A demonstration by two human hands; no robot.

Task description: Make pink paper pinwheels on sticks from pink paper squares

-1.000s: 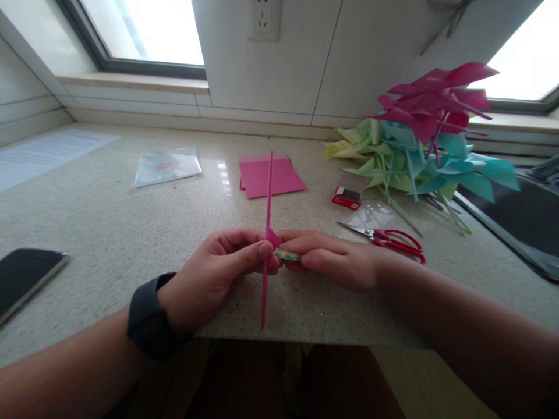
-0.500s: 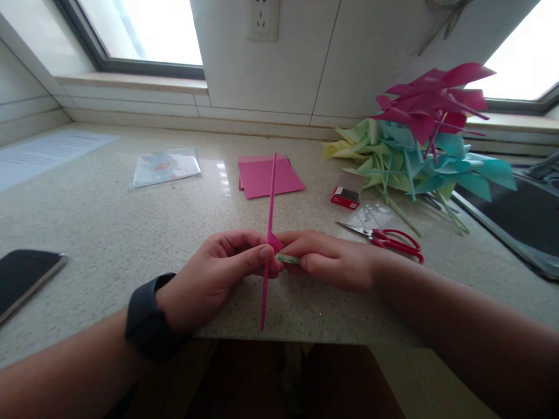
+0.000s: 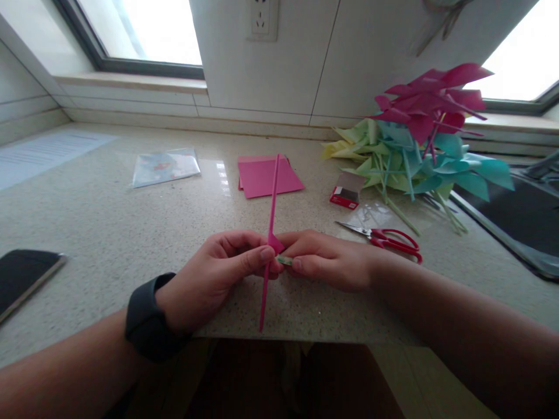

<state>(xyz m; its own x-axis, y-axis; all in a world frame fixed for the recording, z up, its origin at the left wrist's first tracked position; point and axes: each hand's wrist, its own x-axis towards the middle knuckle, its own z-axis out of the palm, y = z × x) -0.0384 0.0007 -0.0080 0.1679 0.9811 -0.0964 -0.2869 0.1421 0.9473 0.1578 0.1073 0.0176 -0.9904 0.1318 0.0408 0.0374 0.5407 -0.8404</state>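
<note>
Both hands meet just above the near edge of the worktop [image 3: 109, 233], pinched together around a long pink stick [image 3: 271, 198] that stands almost upright between them. The left hand [image 3: 213, 279], a dark watch [image 3: 146, 317] on its wrist, has thumb and forefinger closed on the stick about halfway down, apparently to steady it, where a small pink paper flap [image 3: 275, 241] juts out. The right hand [image 3: 327, 259] presses in from the other side, its fingertips clamped on a small greenish strip [image 3: 285, 260] that touches the stick, perhaps tape, though it is too small to tell. Red scissors [image 3: 388, 240] lie just beside the right wrist, within easy reach, with a little red box [image 3: 347, 191] beyond. Folded pink paper [image 3: 266, 174] sits behind the stick, and a heap of finished pink, blue and green pinwheels [image 3: 419, 139] is piled to the right, out of the way. A dark phone [image 3: 24, 276] rests far left.
</note>
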